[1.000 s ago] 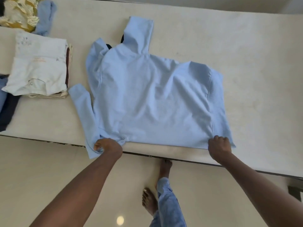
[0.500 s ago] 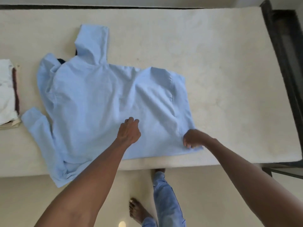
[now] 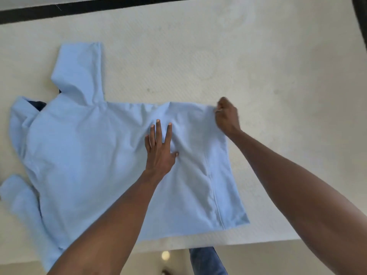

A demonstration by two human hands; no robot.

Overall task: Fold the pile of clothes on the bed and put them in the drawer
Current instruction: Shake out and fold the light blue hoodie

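Hoodie [image 3: 95,165], light blue, lies spread flat on the bed [image 3: 218,66], hood up-left. Left hand [image 3: 158,149] presses flat mid-body, fingers straight. Right hand [image 3: 226,116] pinches the cloth at the right shoulder corner, fingers curled. To fold well: keep the left palm as anchor, bring the pinched corner over along a straight line, smooth the puckers near the fingertips.

Left hand [image 3: 158,153] now flat mid-hoodie [image 3: 89,165], right hand [image 3: 226,116] moved up, seemingly pinching far corner
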